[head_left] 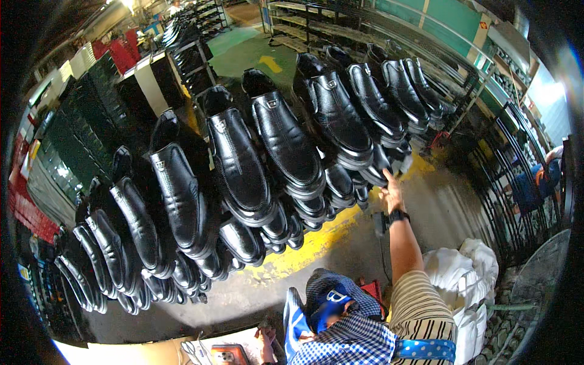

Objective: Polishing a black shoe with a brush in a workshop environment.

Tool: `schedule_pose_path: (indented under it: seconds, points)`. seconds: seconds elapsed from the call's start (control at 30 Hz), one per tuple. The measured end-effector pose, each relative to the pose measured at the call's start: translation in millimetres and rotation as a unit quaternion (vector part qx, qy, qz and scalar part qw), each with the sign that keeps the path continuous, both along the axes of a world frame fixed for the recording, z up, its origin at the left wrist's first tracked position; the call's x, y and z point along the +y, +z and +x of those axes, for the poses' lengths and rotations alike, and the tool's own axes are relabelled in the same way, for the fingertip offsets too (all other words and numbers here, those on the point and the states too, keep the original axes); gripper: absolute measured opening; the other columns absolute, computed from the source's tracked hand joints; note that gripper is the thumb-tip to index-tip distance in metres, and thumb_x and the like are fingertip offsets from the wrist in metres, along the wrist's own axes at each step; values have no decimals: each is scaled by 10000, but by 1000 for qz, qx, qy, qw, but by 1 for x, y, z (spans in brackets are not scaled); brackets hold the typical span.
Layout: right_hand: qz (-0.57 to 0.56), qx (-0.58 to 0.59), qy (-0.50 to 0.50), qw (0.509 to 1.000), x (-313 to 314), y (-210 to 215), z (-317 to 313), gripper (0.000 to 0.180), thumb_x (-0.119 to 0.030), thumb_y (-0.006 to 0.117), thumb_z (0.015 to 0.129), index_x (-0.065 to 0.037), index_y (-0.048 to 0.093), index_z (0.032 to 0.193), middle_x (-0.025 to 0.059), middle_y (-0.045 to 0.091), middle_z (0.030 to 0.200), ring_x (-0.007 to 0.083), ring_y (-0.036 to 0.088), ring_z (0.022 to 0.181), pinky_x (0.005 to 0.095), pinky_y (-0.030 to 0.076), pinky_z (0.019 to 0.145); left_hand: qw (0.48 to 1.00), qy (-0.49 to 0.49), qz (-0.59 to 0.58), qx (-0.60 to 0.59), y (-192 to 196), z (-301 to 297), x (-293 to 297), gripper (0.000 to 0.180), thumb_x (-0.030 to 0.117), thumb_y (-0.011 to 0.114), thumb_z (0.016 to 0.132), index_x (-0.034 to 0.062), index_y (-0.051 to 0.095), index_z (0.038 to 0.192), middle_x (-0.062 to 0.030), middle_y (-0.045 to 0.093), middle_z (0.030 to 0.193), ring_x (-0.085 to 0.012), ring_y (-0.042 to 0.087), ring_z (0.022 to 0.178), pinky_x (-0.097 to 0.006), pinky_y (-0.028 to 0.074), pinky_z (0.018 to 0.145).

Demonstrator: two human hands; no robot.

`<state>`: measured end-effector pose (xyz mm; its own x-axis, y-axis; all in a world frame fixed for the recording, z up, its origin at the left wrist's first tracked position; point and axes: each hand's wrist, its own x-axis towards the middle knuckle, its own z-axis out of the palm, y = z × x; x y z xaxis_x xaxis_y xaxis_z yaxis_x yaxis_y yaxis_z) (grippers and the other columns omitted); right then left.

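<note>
My right arm, in a striped sleeve with a dark watch on the wrist, reaches out from the lower right. My right hand [393, 191] is at the right end of the shoe rack, one finger stretched up and the thumb apart from it. The fingertip is beside the toe of a black shoe [378, 162] on a lower tier; whether it touches is unclear. Nothing shows in the grasp. Above it, a row of glossy black slip-on shoes [340, 118] slants toe-down across the rack, with more toes below. My left hand is out of view.
Below the rack, a person in a checked shirt and blue cap [331, 301] is close to my arm. A hand, scissors [193, 350] and a phone [230, 354] are at a tabletop. White bundles [465, 274] lie right; metal racks [505, 170] stand beyond. Dark stacked crates [85, 121] stand left.
</note>
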<state>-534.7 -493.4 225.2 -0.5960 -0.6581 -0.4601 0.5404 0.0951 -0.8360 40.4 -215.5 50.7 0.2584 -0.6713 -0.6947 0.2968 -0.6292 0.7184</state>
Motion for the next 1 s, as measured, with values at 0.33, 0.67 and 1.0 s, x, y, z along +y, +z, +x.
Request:
schedule_pose_path:
  seconds: [0.33,0.67,1.0]
  points:
    - [61,-57,-81,993,213,-76,39,405,-322,659,749,-146,511,1083,13,532,980,151,511,737,271,445,586,998,-45,-39,32,15,-4,3,262,342,491,871,86,517,919,-77,609,858,-212,623,770,-317,518,633]
    - [99,-24,260,960,258,-39,119,326,-364,611,778,-135,522,992,42,553,868,165,544,654,275,450,518,966,-154,-115,173,132,-72,-69,406,260,453,919,21,427,1245,-119,590,1094,-214,604,917,-305,479,797]
    - [235,-117,454,851,221,36,272,270,-335,595,800,-100,532,918,-9,500,779,94,451,637,192,333,528,970,99,-168,143,153,-61,-23,311,326,438,914,47,504,1035,-19,515,813,-112,535,717,-271,492,660]
